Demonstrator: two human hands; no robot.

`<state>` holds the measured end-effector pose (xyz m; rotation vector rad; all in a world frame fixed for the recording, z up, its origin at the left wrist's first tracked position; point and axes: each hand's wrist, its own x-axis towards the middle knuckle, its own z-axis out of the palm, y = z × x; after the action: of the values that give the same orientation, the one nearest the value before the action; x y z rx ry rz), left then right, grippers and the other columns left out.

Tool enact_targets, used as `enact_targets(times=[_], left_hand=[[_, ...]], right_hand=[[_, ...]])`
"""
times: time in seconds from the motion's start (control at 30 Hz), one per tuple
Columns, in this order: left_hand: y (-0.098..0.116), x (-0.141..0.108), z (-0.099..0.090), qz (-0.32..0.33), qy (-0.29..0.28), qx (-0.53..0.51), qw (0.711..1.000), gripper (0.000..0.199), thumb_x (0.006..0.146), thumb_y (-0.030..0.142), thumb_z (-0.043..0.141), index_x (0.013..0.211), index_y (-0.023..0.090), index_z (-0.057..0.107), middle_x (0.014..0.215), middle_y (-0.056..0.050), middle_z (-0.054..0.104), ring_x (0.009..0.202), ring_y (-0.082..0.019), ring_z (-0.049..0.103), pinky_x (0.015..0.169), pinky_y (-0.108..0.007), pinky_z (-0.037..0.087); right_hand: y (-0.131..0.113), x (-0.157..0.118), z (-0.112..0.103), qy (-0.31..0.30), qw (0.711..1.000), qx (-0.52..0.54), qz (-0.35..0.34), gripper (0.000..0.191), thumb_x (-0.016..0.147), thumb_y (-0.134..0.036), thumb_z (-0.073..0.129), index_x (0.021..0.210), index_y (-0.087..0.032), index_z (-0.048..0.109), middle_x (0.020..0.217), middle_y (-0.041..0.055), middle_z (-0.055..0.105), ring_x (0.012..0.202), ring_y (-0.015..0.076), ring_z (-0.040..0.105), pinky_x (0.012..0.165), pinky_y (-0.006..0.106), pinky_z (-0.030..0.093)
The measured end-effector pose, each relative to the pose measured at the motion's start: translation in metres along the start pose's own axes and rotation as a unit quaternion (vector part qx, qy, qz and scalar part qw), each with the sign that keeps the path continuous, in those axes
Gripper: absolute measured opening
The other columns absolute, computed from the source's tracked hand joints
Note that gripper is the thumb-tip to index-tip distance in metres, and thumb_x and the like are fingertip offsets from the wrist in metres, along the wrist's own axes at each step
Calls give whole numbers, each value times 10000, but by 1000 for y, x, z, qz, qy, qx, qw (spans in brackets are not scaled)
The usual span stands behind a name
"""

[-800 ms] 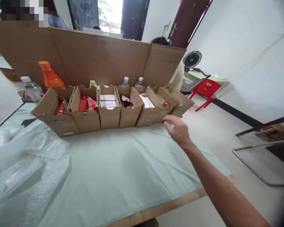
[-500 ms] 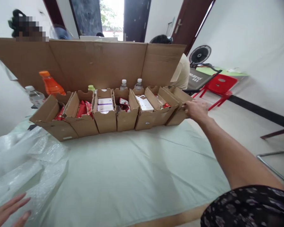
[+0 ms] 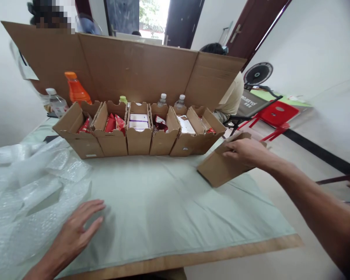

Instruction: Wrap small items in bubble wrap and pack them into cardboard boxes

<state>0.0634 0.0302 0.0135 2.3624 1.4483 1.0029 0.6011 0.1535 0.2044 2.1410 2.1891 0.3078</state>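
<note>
A cardboard box (image 3: 221,168), open-topped and narrow, is tilted at the right side of the table, its lower edge at the cloth. My right hand (image 3: 246,151) grips its upper edge; what is inside the box is hidden from me. Over the green cloth, beside the bubble wrap (image 3: 41,186), my left hand (image 3: 83,221) hovers with fingers apart and holds nothing. Several similar cardboard boxes (image 3: 138,143) stand in a row further back, with red packets (image 3: 114,123) and white packages (image 3: 138,122) in them.
Behind the row rises a tall cardboard panel (image 3: 140,64). Bottles, among them an orange one (image 3: 77,91), stand between panel and boxes. A person (image 3: 231,93) sits beyond it. A red chair (image 3: 277,113) and a fan (image 3: 258,74) are at the right.
My right hand has pulled the rightmost box out of the row, towards me, and tilted it. My left hand has come further in over the cloth. The camera view has shifted.
</note>
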Motion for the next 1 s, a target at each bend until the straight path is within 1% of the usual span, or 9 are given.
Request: enact_targets(times=[0.1,0.27,0.37,0.43,0.57,0.67,0.77,0.83,1.0], left_hand=[[30,21,18,35,-25,-68,997,220,949,343,603,1093,274,755,1141,-64,785,1060,-235,751,906,-372,641],[74,44,38,-19,-62,-169,983,279,937,266,580,1176,252,721,1312,-109,702,1194,-265,685,894,-393,642],[84,47,47,-76,-76,-220,970,432,925,294,588,1354,256,621,1466,-137,583,1243,-288,649,660,-302,639],[82,45,53,-105,-72,-232,964,519,918,309,586,1433,257,548,1525,-144,520,1276,-299,622,645,-297,627],[70,43,69,-145,-50,-211,965,591,905,336,576,1478,226,481,1508,-154,522,1315,-315,584,961,-463,592],[66,52,88,-160,-60,-215,962,675,896,352,580,1529,200,402,1535,-179,485,1353,-334,547,1065,-529,518],[69,72,110,-140,-55,-231,961,721,866,325,613,1536,195,381,1545,-181,478,1418,-353,480,1145,-566,429],[74,89,123,-128,-48,-251,958,691,873,292,600,1526,204,391,1509,-169,522,1410,-343,486,1152,-566,413],[74,127,148,-153,-3,-267,952,588,918,282,545,1486,192,426,1449,-160,569,1337,-303,543,1120,-518,442]], right_hand=[[-63,6,-21,-82,994,-29,-60,144,812,-229,681,693,-178,743,761,60,728,644,146,574,570,258,278],[-160,16,-63,-74,983,72,-151,233,875,-247,576,690,-174,699,656,27,664,610,141,550,557,265,293],[-176,11,-87,13,952,249,-175,343,953,-319,510,710,-165,696,644,9,651,613,132,558,596,257,364],[-160,2,-91,84,932,320,-148,351,961,-375,533,729,-173,701,673,14,671,627,138,579,626,266,413],[-91,-31,-41,242,886,394,32,228,875,-421,642,858,-212,733,764,28,719,712,183,639,661,309,496],[-53,-61,35,221,833,481,160,315,787,-435,677,1001,-209,724,835,54,740,731,207,666,635,339,543],[-53,-78,102,61,833,542,96,457,715,-451,748,1102,-213,698,1081,103,761,949,260,715,731,359,594],[-68,-75,128,-11,831,555,50,497,708,-477,759,1101,-180,691,1125,135,757,1002,296,713,768,387,606],[-90,-38,144,32,829,558,33,463,767,-475,700,1109,-167,655,1034,112,773,805,237,684,713,368,577]])
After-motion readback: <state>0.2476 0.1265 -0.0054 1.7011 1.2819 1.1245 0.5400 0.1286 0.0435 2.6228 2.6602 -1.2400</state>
